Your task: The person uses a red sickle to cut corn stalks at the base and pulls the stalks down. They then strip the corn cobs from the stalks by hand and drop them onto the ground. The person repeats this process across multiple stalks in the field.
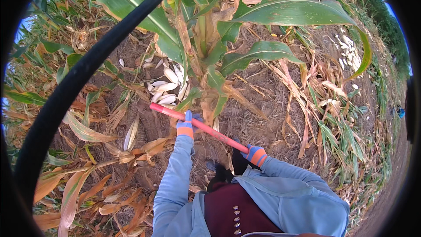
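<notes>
Both my hands wear blue and orange gloves and hold one red pole (213,133), which slants down from left to right. My left hand (186,125) grips it partway along, close to the base of a standing corn plant (204,36). Around its lower right end my right hand (252,153) is closed, near my body. The pole's left end shows no tool head and lies in front of a heap of pale corn ears (166,87). Green leaves and the stalk partly cover that heap.
Cut corn stalks (338,128) lie in a row at the right, with another heap of ears (350,52) beyond. Dry leaves (128,217) and a single ear (131,135) are at the left. A black cable-like strip (92,62) crosses the view. My shoe (210,165) stands on soil.
</notes>
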Motion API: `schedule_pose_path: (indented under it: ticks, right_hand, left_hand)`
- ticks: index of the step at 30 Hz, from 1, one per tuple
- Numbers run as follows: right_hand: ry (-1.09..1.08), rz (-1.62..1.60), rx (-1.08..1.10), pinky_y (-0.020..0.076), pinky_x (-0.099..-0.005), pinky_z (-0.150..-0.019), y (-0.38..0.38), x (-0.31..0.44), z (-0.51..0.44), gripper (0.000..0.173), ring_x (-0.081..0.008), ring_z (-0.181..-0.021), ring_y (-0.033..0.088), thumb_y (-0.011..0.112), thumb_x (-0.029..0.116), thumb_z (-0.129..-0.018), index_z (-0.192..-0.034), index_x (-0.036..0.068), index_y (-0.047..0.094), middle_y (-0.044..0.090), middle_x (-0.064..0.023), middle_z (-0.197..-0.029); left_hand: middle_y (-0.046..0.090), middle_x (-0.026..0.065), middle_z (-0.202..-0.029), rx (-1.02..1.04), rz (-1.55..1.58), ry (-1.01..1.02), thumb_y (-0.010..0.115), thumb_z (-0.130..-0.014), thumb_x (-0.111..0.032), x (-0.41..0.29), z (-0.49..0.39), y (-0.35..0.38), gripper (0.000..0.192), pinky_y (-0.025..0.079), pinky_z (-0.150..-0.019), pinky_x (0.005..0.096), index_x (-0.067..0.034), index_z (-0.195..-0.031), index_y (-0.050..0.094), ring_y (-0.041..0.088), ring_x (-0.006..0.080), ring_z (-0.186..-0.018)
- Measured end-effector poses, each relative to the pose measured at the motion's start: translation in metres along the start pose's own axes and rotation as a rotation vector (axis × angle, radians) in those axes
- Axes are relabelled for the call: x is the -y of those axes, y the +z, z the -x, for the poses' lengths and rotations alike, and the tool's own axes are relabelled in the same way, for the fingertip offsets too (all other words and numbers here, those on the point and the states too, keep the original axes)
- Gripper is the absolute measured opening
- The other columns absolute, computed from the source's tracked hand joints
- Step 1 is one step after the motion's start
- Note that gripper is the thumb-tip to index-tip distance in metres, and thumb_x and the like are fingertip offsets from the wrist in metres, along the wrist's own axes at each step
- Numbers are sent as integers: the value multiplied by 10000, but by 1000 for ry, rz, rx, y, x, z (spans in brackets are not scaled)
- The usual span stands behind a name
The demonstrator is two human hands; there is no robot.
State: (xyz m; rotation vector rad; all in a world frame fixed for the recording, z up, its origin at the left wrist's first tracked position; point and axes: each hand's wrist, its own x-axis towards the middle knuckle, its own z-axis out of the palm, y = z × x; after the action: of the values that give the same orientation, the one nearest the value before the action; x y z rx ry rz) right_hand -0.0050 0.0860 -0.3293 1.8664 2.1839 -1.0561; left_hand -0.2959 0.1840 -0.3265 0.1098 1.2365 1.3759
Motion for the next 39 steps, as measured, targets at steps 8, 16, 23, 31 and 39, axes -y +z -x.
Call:
schedule_pose_path:
  ticks: [8, 16, 23, 31, 39]
  right_hand:
    - [239, -53, 145, 472, -418, -702, -26, -111, 32, 413, -349, -822, 599, 529, 428, -761, -971, 79, 595, 629, -176, -850]
    - [426, -200, 230, 464, -407, -696, -13, -197, 65, 486, -333, -806, 603, 557, 461, -740, -973, 37, 606, 628, -188, -843]
    - [719, -416, 200, 469, -359, -548, 8, -238, 56, 406, -250, -610, 605, 581, 365, -760, -953, 8, 597, 603, -135, -677]
    - [906, -926, 228, 387, -331, -380, 32, -263, -28, 336, -180, -408, 481, 603, 344, -767, -857, 21, 583, 523, -47, -559]
    - [763, -859, -104, 397, -300, -400, 13, -288, -185, 273, -158, -430, 507, 583, 252, -779, -843, -13, 565, 541, -54, -557]
  left_hand:
    - [591, 108, -913, 78, -548, 258, 682, -754, -138, 4, -38, 12, 436, 500, -692, 286, -8, -1109, 467, 588, 169, -782]
    - [473, 136, -1192, 84, -957, 930, 741, -676, -278, -108, -50, 143, 665, 377, -903, 342, 0, -1193, 427, 462, 242, -1066]
    - [533, 88, -1110, 554, -892, 936, 718, -707, -131, -138, -102, 242, 574, 424, -863, 324, -9, -1192, 436, 523, 195, -973]
    - [582, 66, -805, 80, -798, 1377, 685, -731, -93, -157, -165, 271, 226, 439, -729, 311, -25, -911, 566, 542, 166, -710]
    - [551, 52, -777, 193, -938, 1303, 666, -736, -92, -212, -161, 187, 193, 419, -749, 318, -47, -871, 535, 517, 159, -695]
